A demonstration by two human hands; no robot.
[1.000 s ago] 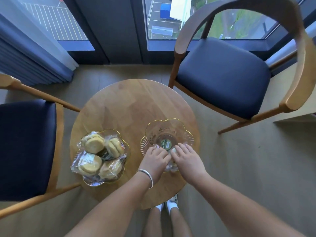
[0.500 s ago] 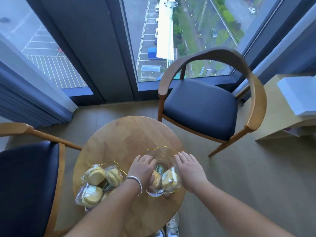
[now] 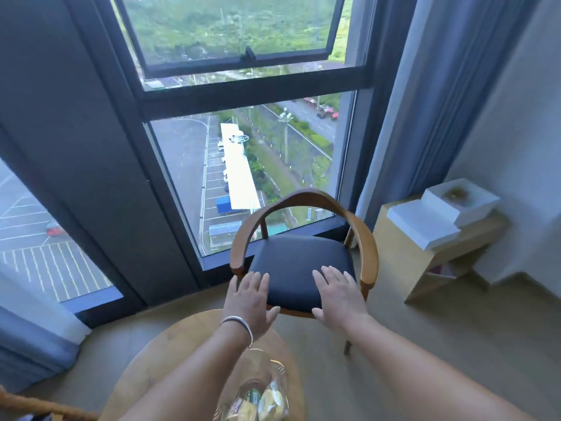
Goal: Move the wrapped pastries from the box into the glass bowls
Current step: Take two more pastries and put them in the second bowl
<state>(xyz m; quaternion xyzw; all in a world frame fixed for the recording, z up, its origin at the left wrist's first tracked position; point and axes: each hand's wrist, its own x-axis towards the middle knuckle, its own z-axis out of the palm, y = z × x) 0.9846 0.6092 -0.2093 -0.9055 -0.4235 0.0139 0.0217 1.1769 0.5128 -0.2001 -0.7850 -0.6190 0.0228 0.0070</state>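
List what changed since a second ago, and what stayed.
Both hands let go of the wrapped pastries, now lying in the glass bowl, and lifted away: left hand and right hand are open and empty. The view tilted up toward the chair. The bowl stayed on the table.

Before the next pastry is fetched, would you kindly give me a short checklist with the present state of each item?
1. Left hand free to pick: ok, fingers spread, nothing held.
2. Right hand free to pick: ok, fingers straight, nothing held.
3. Glass bowl on the round table has wrapped pastries in it: ok.
4. White box in sight: ok, it sits on the low cabinet at the right, beyond the chair.
5. Pastries left in the box: cannot tell, its inside is blurred.
6. Second bowl's state: cannot tell, it is out of view.
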